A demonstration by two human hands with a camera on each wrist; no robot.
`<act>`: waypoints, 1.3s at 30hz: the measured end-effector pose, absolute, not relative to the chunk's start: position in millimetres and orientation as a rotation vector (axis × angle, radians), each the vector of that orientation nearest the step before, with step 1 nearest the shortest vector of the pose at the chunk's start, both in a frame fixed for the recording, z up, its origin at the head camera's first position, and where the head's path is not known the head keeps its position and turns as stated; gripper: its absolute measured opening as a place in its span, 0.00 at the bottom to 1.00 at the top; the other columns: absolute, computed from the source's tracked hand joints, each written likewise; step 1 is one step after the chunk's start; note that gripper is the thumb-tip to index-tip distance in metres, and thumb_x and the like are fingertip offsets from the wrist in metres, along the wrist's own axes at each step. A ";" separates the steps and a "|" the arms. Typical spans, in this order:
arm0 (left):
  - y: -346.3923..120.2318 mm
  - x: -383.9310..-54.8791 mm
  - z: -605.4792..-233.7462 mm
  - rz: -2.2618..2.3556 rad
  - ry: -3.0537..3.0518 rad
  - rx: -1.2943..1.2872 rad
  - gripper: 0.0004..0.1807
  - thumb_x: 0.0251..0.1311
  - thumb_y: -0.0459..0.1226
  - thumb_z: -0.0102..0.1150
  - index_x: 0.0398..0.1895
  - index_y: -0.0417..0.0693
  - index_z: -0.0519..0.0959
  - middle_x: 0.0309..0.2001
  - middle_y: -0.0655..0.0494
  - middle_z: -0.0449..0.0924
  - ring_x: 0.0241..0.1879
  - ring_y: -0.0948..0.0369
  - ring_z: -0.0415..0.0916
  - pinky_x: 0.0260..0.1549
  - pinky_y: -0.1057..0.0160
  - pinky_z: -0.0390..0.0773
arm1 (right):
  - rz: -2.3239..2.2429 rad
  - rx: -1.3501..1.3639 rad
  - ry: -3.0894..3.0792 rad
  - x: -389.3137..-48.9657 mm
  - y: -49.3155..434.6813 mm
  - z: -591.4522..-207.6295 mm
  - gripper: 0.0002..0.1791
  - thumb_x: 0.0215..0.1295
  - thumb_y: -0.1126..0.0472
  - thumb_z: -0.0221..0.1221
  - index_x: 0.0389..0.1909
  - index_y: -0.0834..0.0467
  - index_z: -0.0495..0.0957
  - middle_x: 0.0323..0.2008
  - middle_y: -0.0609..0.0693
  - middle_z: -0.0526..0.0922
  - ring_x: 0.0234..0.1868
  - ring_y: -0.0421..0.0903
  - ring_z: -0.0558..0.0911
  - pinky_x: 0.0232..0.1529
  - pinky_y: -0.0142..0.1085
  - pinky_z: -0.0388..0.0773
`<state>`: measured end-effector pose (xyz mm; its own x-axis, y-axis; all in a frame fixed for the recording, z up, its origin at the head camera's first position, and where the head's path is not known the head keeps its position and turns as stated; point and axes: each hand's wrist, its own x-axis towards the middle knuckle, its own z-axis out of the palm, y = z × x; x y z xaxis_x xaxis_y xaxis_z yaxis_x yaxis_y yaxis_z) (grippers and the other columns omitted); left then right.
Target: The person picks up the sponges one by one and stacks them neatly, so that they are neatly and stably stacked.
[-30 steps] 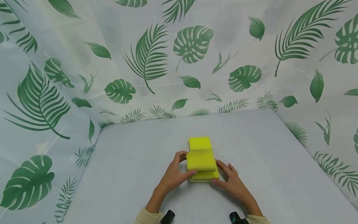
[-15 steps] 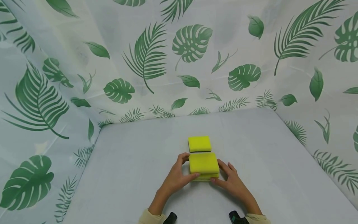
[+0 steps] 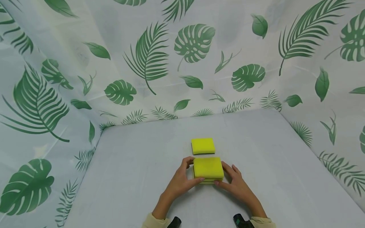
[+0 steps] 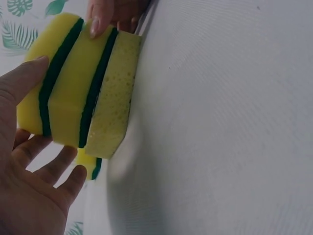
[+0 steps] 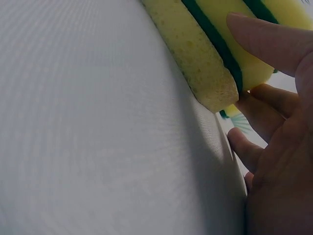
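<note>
Three sponges lie stacked on the white table. The top sponge (image 3: 208, 167) is bright yellow with a dark green scouring layer beneath it. Under it sits a middle sponge (image 4: 73, 93), also yellow and green. The bottom sponge (image 4: 115, 83) is paler and porous. My left hand (image 3: 179, 180) holds the top sponge, thumb on its near side and fingers at its far left. From the right side, my right hand (image 3: 239, 185) grips the middle sponge, its thumb (image 5: 269, 39) on the near face. Parts of the fingers are hidden behind the stack.
Another yellow sponge (image 3: 203, 146) lies flat just beyond the stack, with a gap between. The white table (image 3: 137, 152) extends around both hands. Leaf-printed sheets (image 3: 159, 57) rise behind the table and along its sides.
My left hand has brought the top sponge nearer and slightly right, so it now lines up over the stack. The gap to the far sponge has opened. My right hand has hardly moved.
</note>
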<state>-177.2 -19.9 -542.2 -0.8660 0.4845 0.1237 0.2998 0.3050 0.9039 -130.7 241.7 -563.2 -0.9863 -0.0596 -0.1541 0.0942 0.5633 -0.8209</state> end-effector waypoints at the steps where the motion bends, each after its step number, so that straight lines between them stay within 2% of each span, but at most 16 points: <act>1: -19.7 -177.1 -542.7 1.595 2.396 0.729 0.43 0.65 0.48 0.77 0.76 0.50 0.62 0.73 0.55 0.71 0.72 0.51 0.69 0.72 0.43 0.68 | -1.394 0.031 2.629 -130.9 241.7 -563.6 0.55 0.65 0.43 0.74 0.84 0.61 0.58 0.81 0.63 0.63 0.82 0.73 0.40 0.76 0.73 0.41; 7: -18.3 -176.3 -546.4 1.590 2.402 0.710 0.44 0.64 0.48 0.78 0.76 0.50 0.62 0.73 0.56 0.71 0.73 0.53 0.68 0.73 0.45 0.67 | -1.385 0.047 2.619 -131.2 242.1 -564.7 0.55 0.65 0.43 0.74 0.84 0.60 0.57 0.81 0.63 0.61 0.82 0.73 0.40 0.75 0.74 0.42; 17: -15.2 -174.8 -550.7 1.625 2.371 0.680 0.44 0.66 0.47 0.76 0.77 0.48 0.60 0.75 0.51 0.68 0.74 0.49 0.67 0.73 0.43 0.67 | -1.368 0.085 2.611 -129.6 240.1 -561.2 0.56 0.64 0.42 0.74 0.85 0.59 0.57 0.82 0.62 0.61 0.82 0.74 0.40 0.73 0.77 0.43; 23: -15.4 -174.2 -552.7 1.623 2.359 0.686 0.49 0.67 0.48 0.75 0.80 0.45 0.55 0.77 0.51 0.65 0.75 0.51 0.65 0.73 0.44 0.67 | -1.370 0.076 2.617 -129.4 240.3 -561.6 0.55 0.65 0.42 0.74 0.85 0.59 0.57 0.81 0.63 0.61 0.82 0.75 0.40 0.73 0.77 0.44; 28: -17.6 -172.2 -552.3 1.613 2.344 0.629 0.54 0.66 0.53 0.74 0.85 0.52 0.50 0.80 0.52 0.61 0.77 0.53 0.62 0.75 0.47 0.65 | -1.370 0.077 2.610 -129.7 240.1 -561.4 0.55 0.64 0.42 0.74 0.85 0.58 0.57 0.82 0.62 0.60 0.82 0.74 0.40 0.73 0.77 0.43; 31: -20.6 -171.9 -551.8 1.604 2.346 0.592 0.53 0.67 0.55 0.72 0.85 0.57 0.50 0.82 0.54 0.59 0.79 0.54 0.59 0.77 0.48 0.62 | -1.368 0.078 2.606 -129.7 239.6 -560.4 0.56 0.64 0.42 0.74 0.85 0.58 0.57 0.82 0.62 0.60 0.82 0.74 0.39 0.73 0.77 0.42; 39: -30.1 -177.5 -550.5 1.666 2.392 0.641 0.46 0.78 0.50 0.57 0.88 0.53 0.43 0.83 0.46 0.56 0.80 0.48 0.57 0.77 0.40 0.59 | -1.383 0.073 2.599 -129.7 239.2 -558.8 0.56 0.64 0.43 0.74 0.85 0.59 0.56 0.82 0.62 0.60 0.82 0.73 0.39 0.74 0.76 0.41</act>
